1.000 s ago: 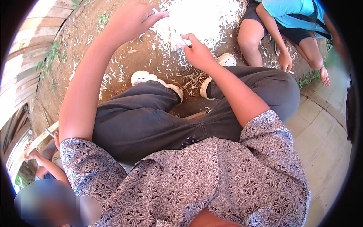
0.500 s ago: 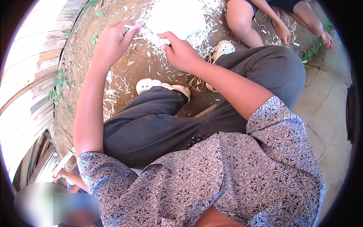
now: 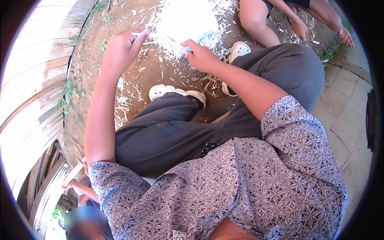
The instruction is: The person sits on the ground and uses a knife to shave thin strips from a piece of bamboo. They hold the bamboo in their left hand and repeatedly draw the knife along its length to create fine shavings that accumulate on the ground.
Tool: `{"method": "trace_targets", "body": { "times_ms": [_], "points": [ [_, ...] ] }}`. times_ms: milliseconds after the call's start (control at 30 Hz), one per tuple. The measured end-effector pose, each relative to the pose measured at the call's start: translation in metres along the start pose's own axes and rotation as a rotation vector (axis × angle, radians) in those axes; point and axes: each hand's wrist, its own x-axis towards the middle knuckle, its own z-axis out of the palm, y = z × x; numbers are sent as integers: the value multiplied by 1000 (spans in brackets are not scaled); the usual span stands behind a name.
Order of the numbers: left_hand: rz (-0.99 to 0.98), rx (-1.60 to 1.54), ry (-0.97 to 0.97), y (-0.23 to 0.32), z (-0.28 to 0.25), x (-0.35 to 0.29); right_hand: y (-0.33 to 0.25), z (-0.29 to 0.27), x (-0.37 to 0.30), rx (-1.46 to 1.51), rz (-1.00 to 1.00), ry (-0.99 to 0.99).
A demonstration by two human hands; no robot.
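My left hand [image 3: 122, 52] is closed, pinching a thin pale stick [image 3: 136, 34] between thumb and fingers. Over to the right, my right hand [image 3: 203, 58] is closed around a slim tool with a pale handle [image 3: 188, 49]. That tool points toward my left hand, but its kind is hard to make out against the glare. Both hands are held out above the ground, apart from each other. Below and beyond them lie many whitish curled shavings [image 3: 170, 50], brightest in an overexposed patch.
My bent legs in dark trousers [image 3: 168, 138] and white clogs [image 3: 240, 50] are beneath my arms. Another person's bare leg [image 3: 256, 22] and hand [image 3: 299, 30] are at the far right. Someone else's hand [image 3: 71, 184] holds a pale strip at lower left. Wooden planks [image 3: 44, 76] line the left.
My right hand has moved right, farther from my left hand, drawing the tool with it. My left hand keeps its pinch on the stick. The view has shifted slightly.
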Motion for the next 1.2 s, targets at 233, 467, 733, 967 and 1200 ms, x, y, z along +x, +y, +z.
{"method": "trace_targets", "body": {
  "times_ms": [233,467,733,967,1200],
  "points": [
    [42,16,22,-5,1,-2,-33,-10,-7,17,29,-60],
    [9,30,2,-7,0,-4,-32,-11,-4,57,48,-114],
    [32,23,-56,-6,-3,0,39,7,13,-90,41,15],
    [75,51,42,0,-3,-5,-47,-15,-7,97,40,-98],
    [39,27,18,-6,0,1,-5,-1,-7,-56,99,-50]
  ]
}}
